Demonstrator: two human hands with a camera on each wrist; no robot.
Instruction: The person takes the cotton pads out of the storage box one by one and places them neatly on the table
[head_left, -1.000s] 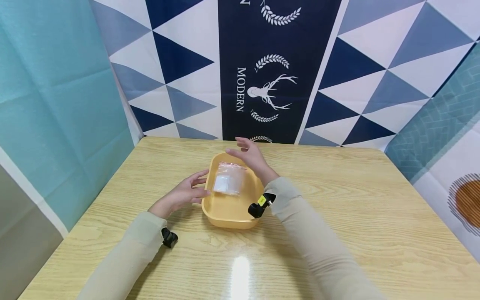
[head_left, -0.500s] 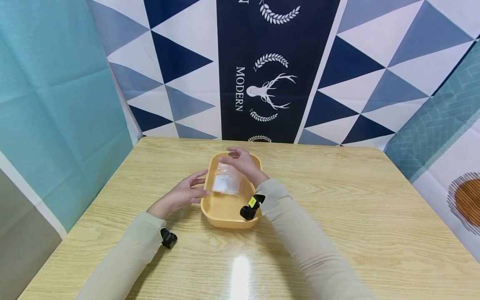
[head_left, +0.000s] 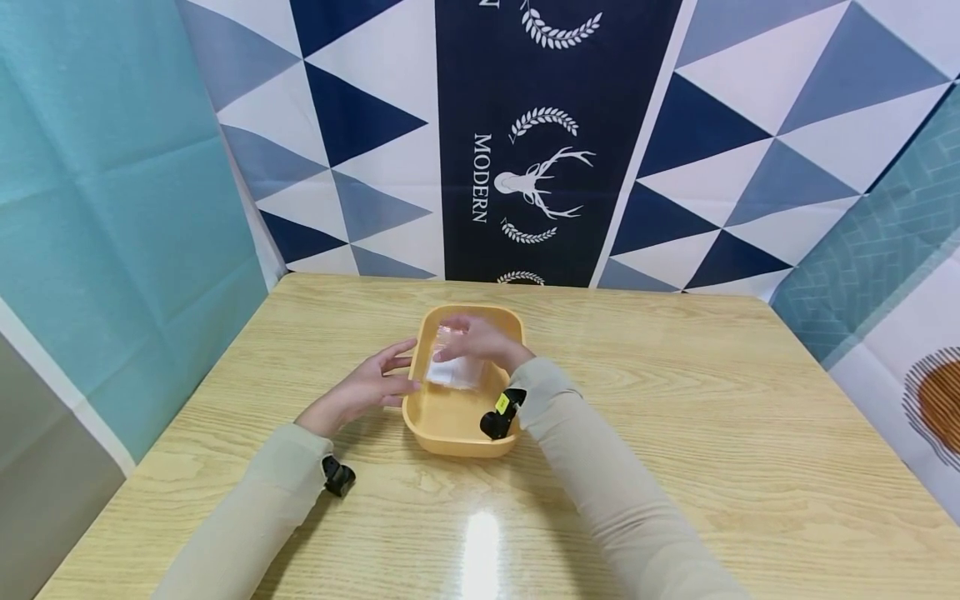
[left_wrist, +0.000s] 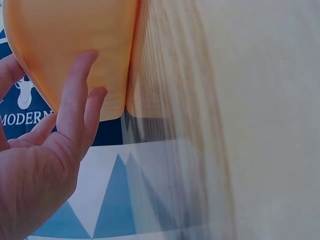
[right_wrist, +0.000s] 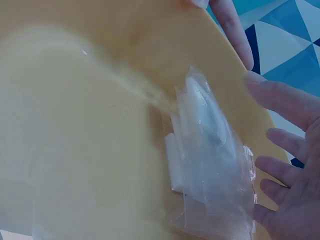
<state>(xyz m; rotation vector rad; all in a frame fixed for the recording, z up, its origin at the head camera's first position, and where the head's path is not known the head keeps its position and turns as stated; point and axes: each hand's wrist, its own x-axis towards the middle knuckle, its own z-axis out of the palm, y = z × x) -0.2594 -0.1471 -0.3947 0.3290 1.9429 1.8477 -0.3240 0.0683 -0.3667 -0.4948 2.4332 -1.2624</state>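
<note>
A yellow plastic basin (head_left: 457,421) sits on the table, with clear zip bags (head_left: 453,377) lying inside. White flat packets show through the clear plastic in the right wrist view, where the bags (right_wrist: 212,155) lean toward the basin's wall. My left hand (head_left: 365,385) rests at the basin's left side with spread fingers. In the left wrist view, its fingertips (left_wrist: 87,57) lie against the outer wall, and one digit reaches the rim. Slightly blurred, my right hand (head_left: 480,340) reaches over the bags. Its fingers (right_wrist: 280,170) are spread and loosely extended beside the zip edge.
A wood-grain table (head_left: 675,433) holds the basin. Behind it hangs a patterned cloth (head_left: 375,125) with triangles and a deer print. A teal cloth (head_left: 112,192) hangs at the left. Black cameras (head_left: 498,417) are strapped at the wrists.
My right hand has come from above the basin's far rim toward me and down over the bags. The left hand and basin have stayed in place.
</note>
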